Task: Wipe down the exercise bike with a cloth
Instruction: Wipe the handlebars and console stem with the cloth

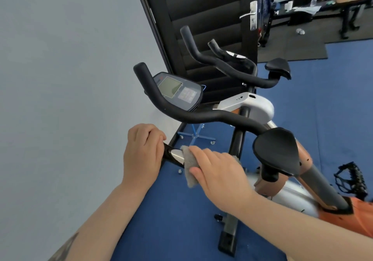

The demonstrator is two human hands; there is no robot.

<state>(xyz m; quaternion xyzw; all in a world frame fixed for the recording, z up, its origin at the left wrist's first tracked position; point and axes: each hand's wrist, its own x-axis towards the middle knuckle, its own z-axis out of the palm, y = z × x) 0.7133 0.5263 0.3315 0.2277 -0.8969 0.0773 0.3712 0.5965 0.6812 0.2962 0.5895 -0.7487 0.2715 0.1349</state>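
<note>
The right hand (218,172) has its grip curled round a small grey fuzzy cloth (188,168), pressing it on the black handlebar end with its shiny metal pulse plate (176,154); just left of that grip, the left hand (142,154) clasps the same bar's tip. The cloth looks soft, light and limp, so it is best held bunched in the palm, while the black-and-silver exercise bike (254,107) seems heavy and rigid.

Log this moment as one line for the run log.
left hand: grips handlebar end | right hand: presses grey cloth on silver grip sensor | stage: wiping handlebar
</note>
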